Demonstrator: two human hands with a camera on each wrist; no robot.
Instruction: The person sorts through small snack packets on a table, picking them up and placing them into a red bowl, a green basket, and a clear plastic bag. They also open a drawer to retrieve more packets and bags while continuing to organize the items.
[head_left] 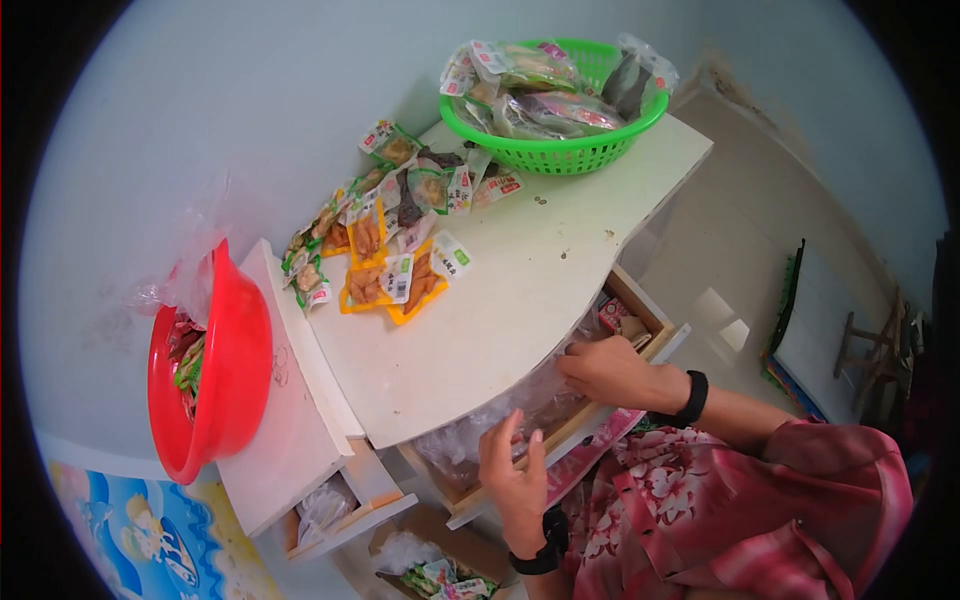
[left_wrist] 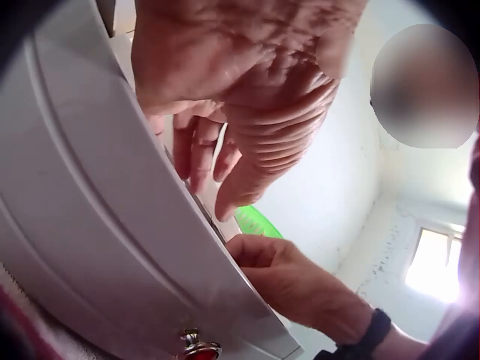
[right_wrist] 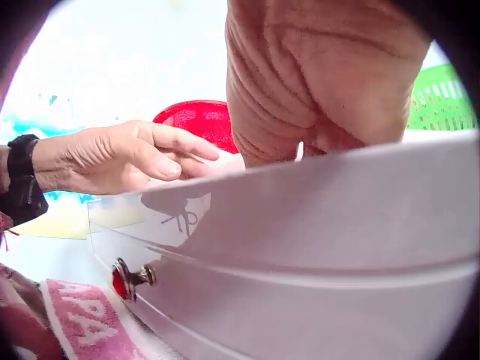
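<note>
A pulled-out drawer under the white tabletop holds crumpled clear plastic bags. Over its near end, my left hand is palm inward with loosely bent fingers and nothing between them. My right hand reaches down into the drawer's other end, fingers curled and pinching at the clear plastic; its fingertips are mostly hidden. In the left wrist view, the curled right hand shows just past the drawer front. The right wrist view shows the left hand with thumb and fingers apart.
Snack packets lie on the white tabletop, beside a green basket full of bagged food. A red basin stands left. A small box with red print sits in the drawer. Below are a second open drawer and a cardboard box.
</note>
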